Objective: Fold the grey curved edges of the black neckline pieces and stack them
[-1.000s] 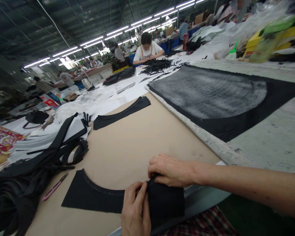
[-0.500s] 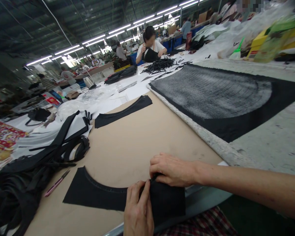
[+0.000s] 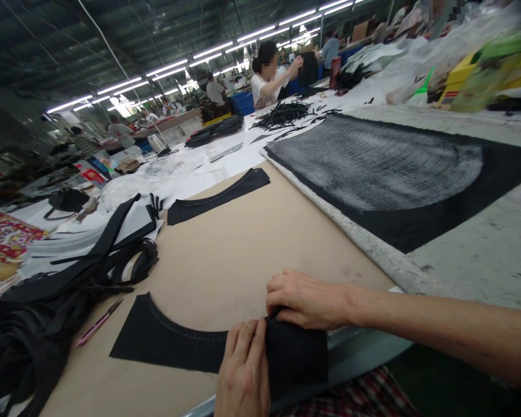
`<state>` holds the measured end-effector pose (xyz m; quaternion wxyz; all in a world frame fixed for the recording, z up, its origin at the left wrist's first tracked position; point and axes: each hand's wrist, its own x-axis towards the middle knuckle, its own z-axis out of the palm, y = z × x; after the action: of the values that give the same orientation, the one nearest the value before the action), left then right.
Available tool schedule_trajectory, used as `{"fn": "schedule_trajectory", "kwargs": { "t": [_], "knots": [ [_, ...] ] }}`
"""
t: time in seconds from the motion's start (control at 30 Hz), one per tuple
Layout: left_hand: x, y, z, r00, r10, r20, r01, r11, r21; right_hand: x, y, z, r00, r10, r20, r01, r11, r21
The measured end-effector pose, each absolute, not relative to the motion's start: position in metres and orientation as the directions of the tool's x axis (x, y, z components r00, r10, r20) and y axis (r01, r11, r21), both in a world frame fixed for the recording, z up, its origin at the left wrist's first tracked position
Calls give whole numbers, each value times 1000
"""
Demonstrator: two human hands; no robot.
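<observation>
From my end, my left hand point(image 3: 244, 368) is pressing on the black cloth point(image 3: 178, 347) at the board's point(image 3: 217, 255) near edge, can't tell if it's gripping; my right hand point(image 3: 301, 298)'s pinching its curved edge. Another piece point(image 3: 219, 198) is lying farther out.

Left hand point(image 3: 244, 370) points forward, fingers point(image 3: 242, 343) together, beside the curled right hand point(image 3: 306, 298), whose bare forearm point(image 3: 429, 318) slants in from the right.

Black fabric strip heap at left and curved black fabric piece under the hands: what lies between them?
A slim pink tool on the tan surface, in the head view.
</observation>
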<state>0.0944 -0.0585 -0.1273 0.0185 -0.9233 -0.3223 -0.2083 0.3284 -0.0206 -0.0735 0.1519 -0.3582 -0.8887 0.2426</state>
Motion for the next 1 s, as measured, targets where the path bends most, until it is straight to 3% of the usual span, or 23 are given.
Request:
{"fn": "schedule_trajectory", "kwargs": {
  "t": [0.13,0.27,0.57,0.7,1.0],
  "knots": [
    [101,-59,-118,677,647,351,613,-759,218,329,-24,-73,-705,701,108,571,650,-501],
    [105,-58,-115,668,661,342,609,-749,259,331,-26,-74,-728,671,145,567,706,-424],
    [101,-56,-121,705,605,369,605,-785,133,333,-28,-79,-763,617,193,550,776,-308],
    [99,-55,-123,712,598,368,597,-792,130,334,-27,-77,-773,603,197,547,791,-273],
    [105,-52,-109,575,751,326,631,-660,407,335,-26,-79,-792,577,201,530,812,-243]
  ]
}}
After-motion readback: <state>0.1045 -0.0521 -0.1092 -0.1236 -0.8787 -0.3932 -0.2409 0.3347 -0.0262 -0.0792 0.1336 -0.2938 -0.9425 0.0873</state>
